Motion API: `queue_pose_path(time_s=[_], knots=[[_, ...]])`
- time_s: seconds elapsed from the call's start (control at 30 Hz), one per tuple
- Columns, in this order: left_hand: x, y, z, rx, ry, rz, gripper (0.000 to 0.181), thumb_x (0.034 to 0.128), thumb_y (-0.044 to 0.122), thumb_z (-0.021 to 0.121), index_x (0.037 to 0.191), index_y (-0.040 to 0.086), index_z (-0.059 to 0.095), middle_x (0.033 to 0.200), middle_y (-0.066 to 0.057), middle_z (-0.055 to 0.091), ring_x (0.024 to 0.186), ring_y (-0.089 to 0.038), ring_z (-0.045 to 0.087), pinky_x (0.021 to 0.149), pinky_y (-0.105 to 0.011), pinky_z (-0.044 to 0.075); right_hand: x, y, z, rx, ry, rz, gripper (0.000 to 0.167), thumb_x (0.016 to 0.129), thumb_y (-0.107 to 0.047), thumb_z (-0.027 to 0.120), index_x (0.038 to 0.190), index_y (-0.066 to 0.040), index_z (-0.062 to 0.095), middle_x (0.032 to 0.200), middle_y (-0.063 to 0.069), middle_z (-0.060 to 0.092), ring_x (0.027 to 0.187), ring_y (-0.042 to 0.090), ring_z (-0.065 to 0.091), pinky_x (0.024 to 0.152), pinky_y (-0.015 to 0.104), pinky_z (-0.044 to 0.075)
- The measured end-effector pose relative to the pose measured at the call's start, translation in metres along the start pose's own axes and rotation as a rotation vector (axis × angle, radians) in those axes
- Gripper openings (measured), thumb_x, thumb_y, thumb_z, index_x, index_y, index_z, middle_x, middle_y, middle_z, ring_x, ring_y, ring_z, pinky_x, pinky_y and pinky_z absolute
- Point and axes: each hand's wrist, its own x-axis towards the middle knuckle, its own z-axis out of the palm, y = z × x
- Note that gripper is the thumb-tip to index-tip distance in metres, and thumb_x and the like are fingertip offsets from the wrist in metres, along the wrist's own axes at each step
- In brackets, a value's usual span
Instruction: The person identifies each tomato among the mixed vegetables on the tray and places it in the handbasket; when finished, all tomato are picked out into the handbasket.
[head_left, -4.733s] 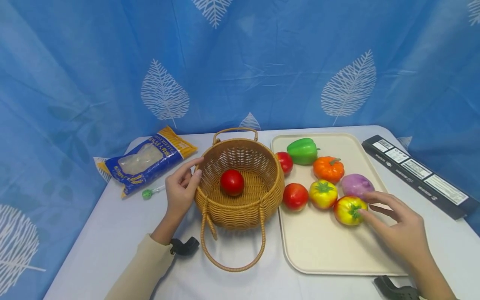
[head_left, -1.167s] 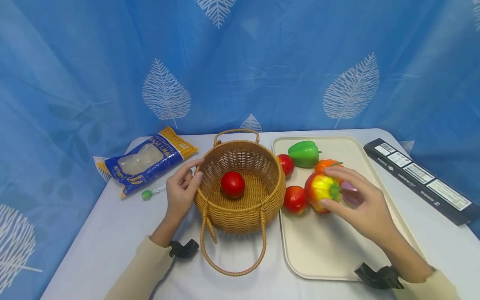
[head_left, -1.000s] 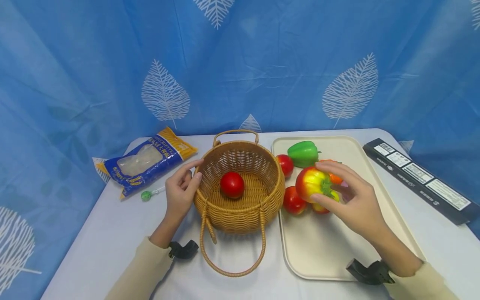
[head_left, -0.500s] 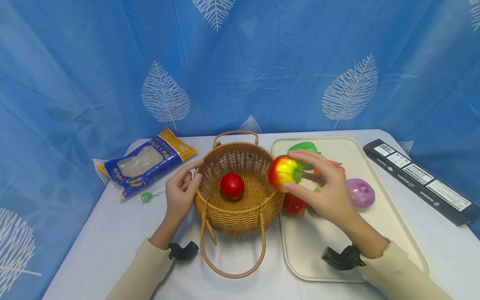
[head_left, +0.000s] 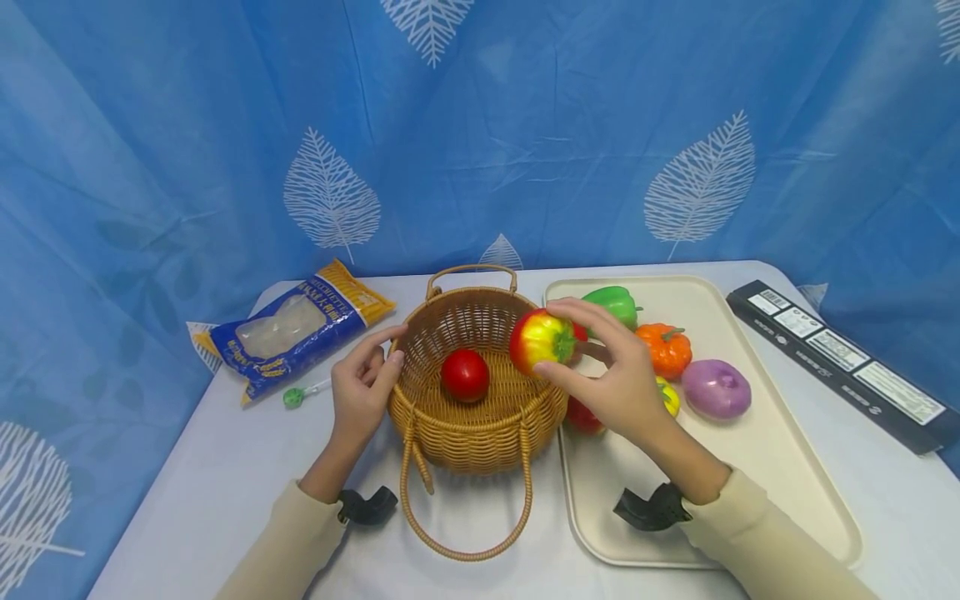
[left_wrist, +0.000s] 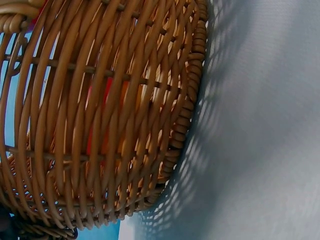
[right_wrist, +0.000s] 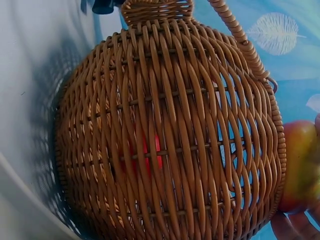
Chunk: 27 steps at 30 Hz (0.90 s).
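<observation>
My left hand [head_left: 363, 387] grips the left rim of a round wicker basket [head_left: 472, 446], thumb and index finger at its edge. A smooth red tomato-like ball [head_left: 465, 375] lies on the basket floor; its red shows through the weave in both wrist views. My right hand [head_left: 611, 375] pinches a red-and-yellow toy vegetable [head_left: 534, 340] with a green top, held over the basket's right rim. In the right wrist view, this toy vegetable [right_wrist: 298, 165] appears beside the rim, with fingers partly visible. The left wrist view shows the basket's wall [left_wrist: 115, 115] but not the hand clearly.
A cream tray [head_left: 690, 533] right of the basket holds a green pepper [head_left: 613, 305], an orange pumpkin [head_left: 666, 350], a purple onion-like vegetable [head_left: 716, 389] and partly hidden pieces. A pasta bag [head_left: 292, 329] and green lollipop [head_left: 293, 397] lie left, a black box [head_left: 832, 362] far right.
My right hand has picked up the red-and-yellow toy vegetable from the tray and carried it left to the basket's rim. My left hand has stayed at the basket.
</observation>
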Motion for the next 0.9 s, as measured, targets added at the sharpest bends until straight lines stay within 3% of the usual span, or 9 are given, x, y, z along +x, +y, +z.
queue_pose_path(time_s=[0.43, 0.73, 0.9], knots=[[0.0, 0.0, 0.0, 0.008, 0.003, 0.017, 0.031, 0.0934, -0.001, 0.065, 0.124, 0.002, 0.072, 0.054, -0.002, 0.032, 0.046, -0.01, 0.024, 0.043, -0.025, 0.02, -0.002, 0.005, 0.005, 0.01, -0.048, -0.046, 0.064, 0.078, -0.004, 0.088, 0.136, -0.02, 0.066, 0.141, -0.005, 0.058, 0.126, 0.018, 0.057, 0.094, 0.026, 0.052], [0.0, 0.0, 0.0, 0.005, 0.001, 0.01, 0.031, 0.0937, -0.001, 0.065, 0.124, 0.003, 0.072, 0.054, -0.001, 0.032, 0.046, -0.01, 0.025, 0.043, -0.026, 0.02, -0.005, 0.009, 0.01, -0.115, -0.081, -0.074, 0.063, 0.078, -0.017, 0.091, 0.135, -0.021, 0.066, 0.14, -0.005, 0.06, 0.128, 0.015, 0.055, 0.09, 0.028, 0.051], [0.0, 0.0, 0.0, 0.001, 0.002, 0.01, 0.031, 0.094, 0.0, 0.065, 0.124, 0.005, 0.072, 0.054, -0.001, 0.031, 0.046, -0.01, 0.024, 0.043, -0.027, 0.02, -0.005, 0.009, 0.011, -0.134, -0.09, -0.068, 0.062, 0.078, -0.021, 0.091, 0.136, -0.023, 0.066, 0.141, -0.007, 0.059, 0.13, 0.015, 0.054, 0.092, 0.031, 0.05]])
